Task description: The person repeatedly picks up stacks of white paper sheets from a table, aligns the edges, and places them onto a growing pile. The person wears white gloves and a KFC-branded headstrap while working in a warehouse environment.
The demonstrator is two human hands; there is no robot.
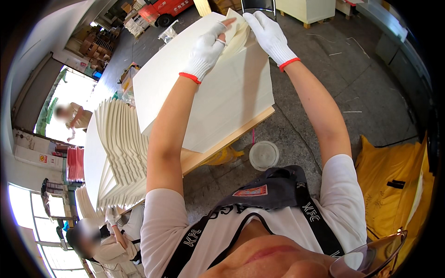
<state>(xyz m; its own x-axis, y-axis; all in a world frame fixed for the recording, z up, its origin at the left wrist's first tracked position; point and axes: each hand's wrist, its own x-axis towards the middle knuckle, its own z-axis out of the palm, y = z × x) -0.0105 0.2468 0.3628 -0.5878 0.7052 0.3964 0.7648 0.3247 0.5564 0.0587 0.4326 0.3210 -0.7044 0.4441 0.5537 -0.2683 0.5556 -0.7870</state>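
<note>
A thick stack of white sheets (218, 102) lies in front of me, its upper sheets bent and fanned at the far right corner (238, 39). My left hand (206, 48), in a white knitted glove with a red cuff, rests on top beside the fanned sheets. Its bare fingertips show, stretched out and apart against the curled edges. At the same corner my right hand (268, 36), gloved alike, is closed on the sheets' outer edge; its fingertips are partly hidden. What the sheets are made of, I cannot tell.
Under the stack runs a wooden board (227, 136). More wavy white sheets (123, 139) are piled at left, with a gloved person (116, 236) beside them. A round pale lid or bucket (264, 155) stands on the floor. Yellow sacking (394, 185) lies at right; a red forklift (164, 11) stands far back.
</note>
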